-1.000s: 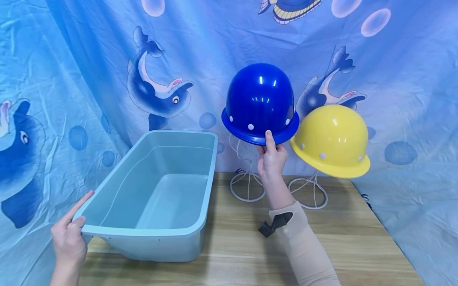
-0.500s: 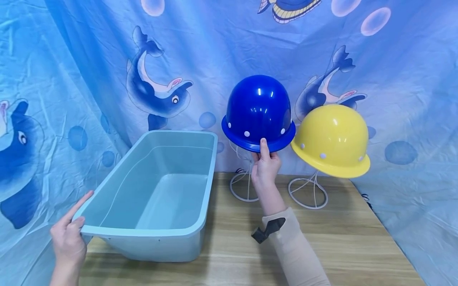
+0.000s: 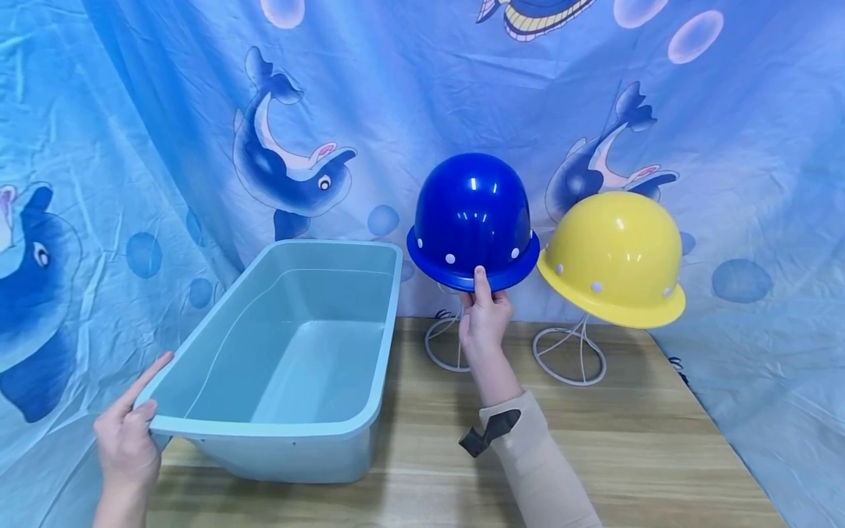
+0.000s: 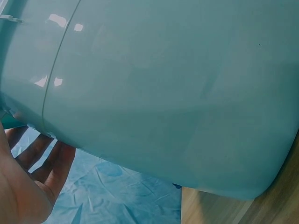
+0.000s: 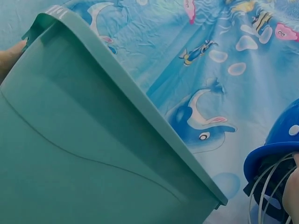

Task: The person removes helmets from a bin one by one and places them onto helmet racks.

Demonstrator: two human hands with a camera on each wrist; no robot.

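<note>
Right hand (image 3: pixel 485 317) raised at centre of scene, pinching the near brim of the blue helmet (image 3: pixel 472 218), thumb on top of the brim, fingers curled beneath; blue helmet held upright in the air, directly above the left wire stand (image 3: pixel 444 345), apart from the counter (image 3: pixel 627 455); from the right wrist view, brim of the blue helmet (image 5: pixel 273 158) seen from below with white wires of the stand just beneath it, contact between the two not determinable. Left hand (image 3: pixel 127 440) at the near left corner of the teal tub (image 3: pixel 379 345), thumb laid over the rim, index finger extended along the left edge; in the left wrist view, remaining fingers (image 4: pixel 46 161) straight beneath the outer wall of the teal tub (image 4: pixel 177 93), supporting rather than clenching. Teal tub resting on the left part of the counter, long axis running near to far, near left corner overhanging the counter edge, interior bare. Yellow helmet (image 3: pixel 612 257) seated on the right wire stand (image 3: pixel 569 356), just right of the blue helmet, brims close, touching or not undeterminable. Both stands positioned at the far edge of the counter, side by side. Blue dolphin-print cloth (image 3: pixel 198 110) hanging behind and draped at both sides of the counter. Beige sleeve (image 3: pixel 538 469) on the right forearm, dark strap (image 3: pixel 485 434) at the wrist.
</note>
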